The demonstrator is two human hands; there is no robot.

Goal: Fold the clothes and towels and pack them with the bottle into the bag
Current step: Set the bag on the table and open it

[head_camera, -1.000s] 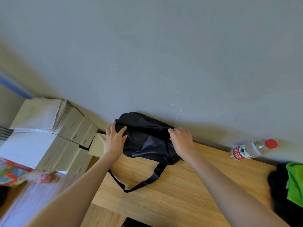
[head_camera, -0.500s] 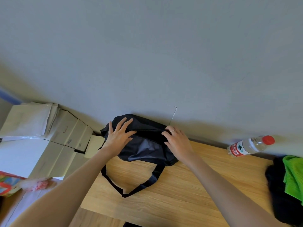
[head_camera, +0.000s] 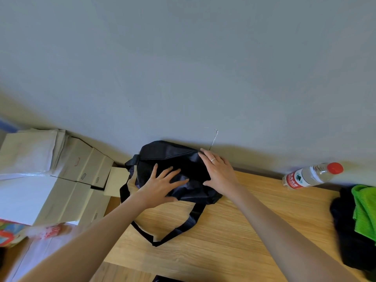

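Both hands lie flat on the black bag [head_camera: 173, 159], fingers spread: the left hand [head_camera: 160, 186] on its front, the right hand [head_camera: 218, 171] at its right end. The bag sits on the wooden table [head_camera: 234, 231] against the wall. The water bottle [head_camera: 311, 176] lies well to the right, near a green towel [head_camera: 364, 210] on dark clothes [head_camera: 350, 241].

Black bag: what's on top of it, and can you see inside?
Both hands lie flat on the black bag: left hand spread, right hand nearer its right end. Its inside is hidden by fabric.
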